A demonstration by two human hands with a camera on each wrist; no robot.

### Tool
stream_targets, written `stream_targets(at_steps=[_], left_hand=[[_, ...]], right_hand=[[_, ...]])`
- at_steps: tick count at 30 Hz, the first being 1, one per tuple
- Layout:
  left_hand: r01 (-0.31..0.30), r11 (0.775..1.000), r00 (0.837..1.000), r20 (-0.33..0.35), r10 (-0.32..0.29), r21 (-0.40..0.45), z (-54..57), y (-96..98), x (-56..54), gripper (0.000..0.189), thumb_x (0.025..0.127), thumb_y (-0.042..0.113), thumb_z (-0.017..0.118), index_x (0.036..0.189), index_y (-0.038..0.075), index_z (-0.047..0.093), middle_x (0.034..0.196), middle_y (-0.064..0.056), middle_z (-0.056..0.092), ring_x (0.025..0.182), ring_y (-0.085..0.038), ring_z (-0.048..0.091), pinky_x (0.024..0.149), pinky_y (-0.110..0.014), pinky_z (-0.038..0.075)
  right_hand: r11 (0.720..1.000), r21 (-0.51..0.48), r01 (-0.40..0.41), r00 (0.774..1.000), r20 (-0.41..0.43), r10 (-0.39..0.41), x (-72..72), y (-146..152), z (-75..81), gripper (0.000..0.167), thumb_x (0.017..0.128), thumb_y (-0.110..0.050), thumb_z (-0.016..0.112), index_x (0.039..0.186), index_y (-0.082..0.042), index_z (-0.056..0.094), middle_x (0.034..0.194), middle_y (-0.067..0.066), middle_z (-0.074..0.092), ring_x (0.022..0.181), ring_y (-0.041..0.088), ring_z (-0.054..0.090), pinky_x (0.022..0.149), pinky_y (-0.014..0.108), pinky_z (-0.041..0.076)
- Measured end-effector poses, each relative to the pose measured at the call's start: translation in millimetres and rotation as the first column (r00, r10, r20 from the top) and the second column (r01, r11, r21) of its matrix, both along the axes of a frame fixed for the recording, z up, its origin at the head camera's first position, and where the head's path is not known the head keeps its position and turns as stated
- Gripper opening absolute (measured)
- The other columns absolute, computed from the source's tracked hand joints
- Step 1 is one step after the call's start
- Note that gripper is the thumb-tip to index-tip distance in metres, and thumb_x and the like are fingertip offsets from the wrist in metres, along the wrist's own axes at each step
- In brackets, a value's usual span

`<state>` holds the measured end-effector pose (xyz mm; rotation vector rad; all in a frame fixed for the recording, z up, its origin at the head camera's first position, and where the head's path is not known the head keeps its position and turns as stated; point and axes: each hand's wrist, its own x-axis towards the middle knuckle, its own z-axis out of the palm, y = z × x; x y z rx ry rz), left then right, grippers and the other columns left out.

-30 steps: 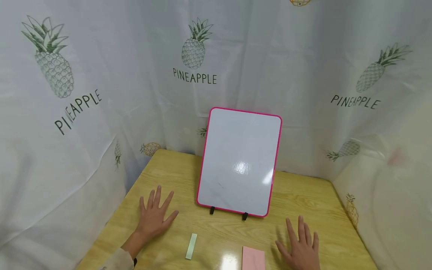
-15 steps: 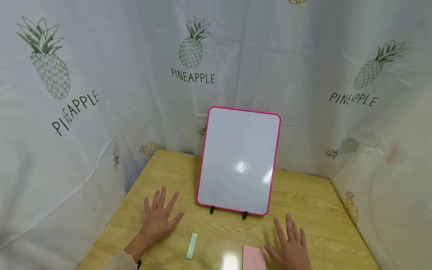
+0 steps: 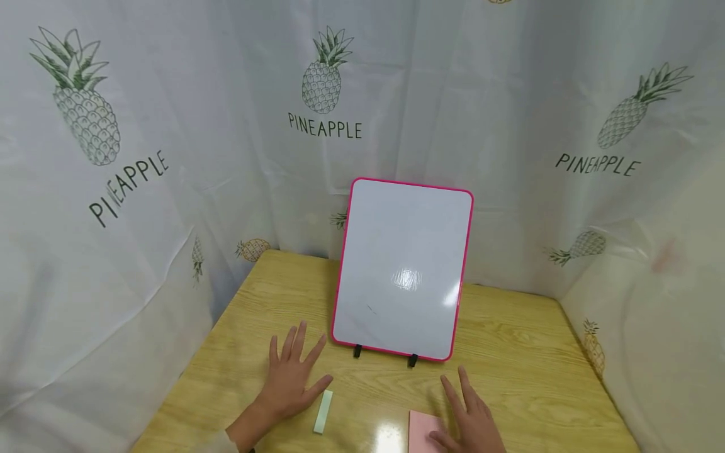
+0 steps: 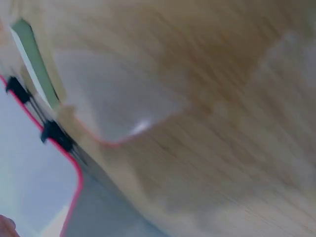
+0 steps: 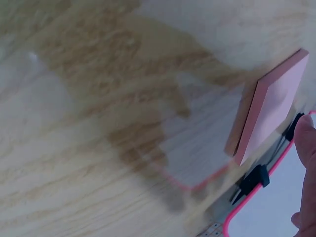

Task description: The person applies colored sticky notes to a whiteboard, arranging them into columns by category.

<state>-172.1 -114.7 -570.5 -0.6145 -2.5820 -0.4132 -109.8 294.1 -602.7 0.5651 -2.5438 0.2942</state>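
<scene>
My left hand hovers low over the table with spread, straight fingers, its thumb tip close to a pale green strip-shaped pad of sticky notes. In the left wrist view the green pad lies at upper left with only a bit of finger at the lower corner. On the other side, my right hand is over the right edge of a pink pad of sticky notes, fingers loosely extended, thumb overlapping the pad. The right wrist view shows the pink pad as a thick block beside the thumb.
Behind the hands, a pink-framed whiteboard leans upright on black stand feet. The wood-grain table reflects light near the front. Pineapple-printed curtains enclose the back and sides.
Both hands have moved inward: the left to the right and slightly nearer, towards the green pad, the right to the left until it overlaps the pink pad. Both pads stay put.
</scene>
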Motion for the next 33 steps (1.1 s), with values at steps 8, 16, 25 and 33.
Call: stream_targets(at_steps=[8,16,25,33], left_hand=[[0.163,0.982,0.985,-0.043,-0.168,-0.092,-1.0,41.3,30.4,0.081,0.089,0.063,0.058,0.156,0.029,0.029,0.163,-0.021,0.018,0.152,-0.037,0.012,0.116,-0.06,-0.014],[0.263,0.928,0.939,-0.151,-0.309,-0.264,-6.1,76.9,44.4,0.083,0.089,0.077,0.04,0.157,0.031,0.026,0.162,-0.021,0.021,0.148,-0.037,0.021,0.117,-0.059,-0.011],[0.409,0.857,0.609,-0.606,-0.512,-0.313,-49.0,115.4,39.5,0.058,0.101,0.059,0.033,0.147,0.028,0.048,0.141,-0.021,0.054,0.125,-0.034,0.055,0.101,-0.061,0.039],[0.44,0.797,0.653,-0.461,-0.601,-0.415,-63.1,122.2,54.6,0.061,0.104,0.054,0.031,0.152,0.019,0.039,0.155,-0.012,0.041,0.136,-0.022,0.048,0.108,-0.052,0.04]], right_hand=[[0.987,0.0,-0.162,0.987,0.005,0.162,9.5,-17,3.4,0.081,0.067,-0.064,0.08,0.126,-0.012,0.063,0.113,0.009,0.065,0.097,0.023,0.063,0.071,0.032,0.054],[0.949,0.057,-0.31,0.95,0.045,0.308,11.9,-17,-4.3,0.055,0.077,-0.062,0.074,0.103,-0.013,0.072,0.104,0.002,0.067,0.092,0.016,0.062,0.075,0.021,0.051],[0.915,0.047,-0.4,0.915,0.079,0.396,6.0,-12,-0.5,0.05,0.086,-0.055,0.069,0.1,-0.007,0.073,0.104,0.009,0.067,0.093,0.021,0.062,0.075,0.023,0.053],[0.885,0.019,-0.466,0.855,0.266,0.445,-1.8,-8,13.5,0.043,0.089,-0.045,0.07,0.1,-0.004,0.075,0.103,0.015,0.068,0.093,0.024,0.065,0.073,0.028,0.055]])
